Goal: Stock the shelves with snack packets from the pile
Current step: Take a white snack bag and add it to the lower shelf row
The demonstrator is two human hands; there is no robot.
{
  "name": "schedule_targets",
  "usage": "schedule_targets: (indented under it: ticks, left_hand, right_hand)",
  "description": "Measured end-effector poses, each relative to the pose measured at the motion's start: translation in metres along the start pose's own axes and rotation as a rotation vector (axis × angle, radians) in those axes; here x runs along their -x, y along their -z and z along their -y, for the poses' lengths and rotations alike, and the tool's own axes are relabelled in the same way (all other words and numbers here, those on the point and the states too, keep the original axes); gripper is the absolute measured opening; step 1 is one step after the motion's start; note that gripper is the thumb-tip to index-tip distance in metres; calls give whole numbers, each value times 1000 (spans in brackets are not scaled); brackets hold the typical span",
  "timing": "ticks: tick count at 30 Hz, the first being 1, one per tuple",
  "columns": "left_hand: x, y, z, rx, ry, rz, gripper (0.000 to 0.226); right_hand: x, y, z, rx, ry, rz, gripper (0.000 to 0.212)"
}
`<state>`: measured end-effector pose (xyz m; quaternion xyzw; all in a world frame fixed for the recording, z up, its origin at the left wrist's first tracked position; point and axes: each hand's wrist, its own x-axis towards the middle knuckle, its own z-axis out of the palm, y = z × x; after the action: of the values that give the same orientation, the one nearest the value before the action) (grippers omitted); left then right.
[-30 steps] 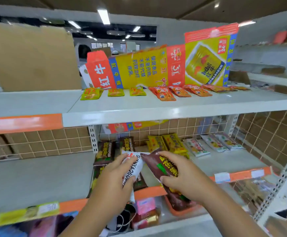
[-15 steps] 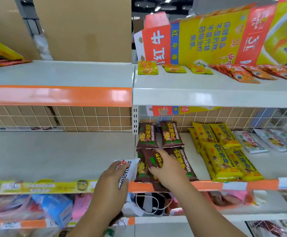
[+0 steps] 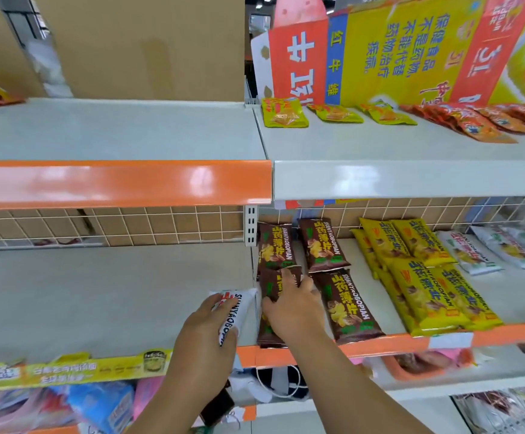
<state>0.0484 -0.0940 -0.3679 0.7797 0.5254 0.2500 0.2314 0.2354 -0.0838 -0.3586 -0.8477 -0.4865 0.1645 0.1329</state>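
The middle shelf carries brown SHANYAOBOPIAN packets at its left, yellow packets just beside them and pale packets further right, all lying flat. The upper shelf holds yellow-green sachets and orange-red sachets, with a printed cardboard carton standing behind them.

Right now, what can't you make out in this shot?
All in the head view:
- Front-left brown packet: front mostly covered by the right hand.
- White packet: largely wrapped by the left hand.
- Bottom-shelf goods, lower left: blurred.
- Carton up top: cut off by the top and right edges.
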Motion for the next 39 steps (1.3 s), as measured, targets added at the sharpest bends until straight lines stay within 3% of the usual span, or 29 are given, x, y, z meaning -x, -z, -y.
schedule_targets:
  ticks: [16, 21, 27, 39]
  left_hand:
    - [-19, -3, -19, 29, -63, 17, 54]
    - [-25, -9, -45, 41, -83, -6, 54]
    - [-25, -39, -112, 98, -145, -24, 53]
    - [15, -169, -338, 95, -368, 45, 52]
  right_hand:
    - [-13, 6, -17, -24, 65, 99, 86]
    - [-8, 31, -43, -153, 109, 22, 82]
    - [5, 97, -111, -234, 136, -119, 55]
    - [63, 237, -351, -222, -21, -262, 57]
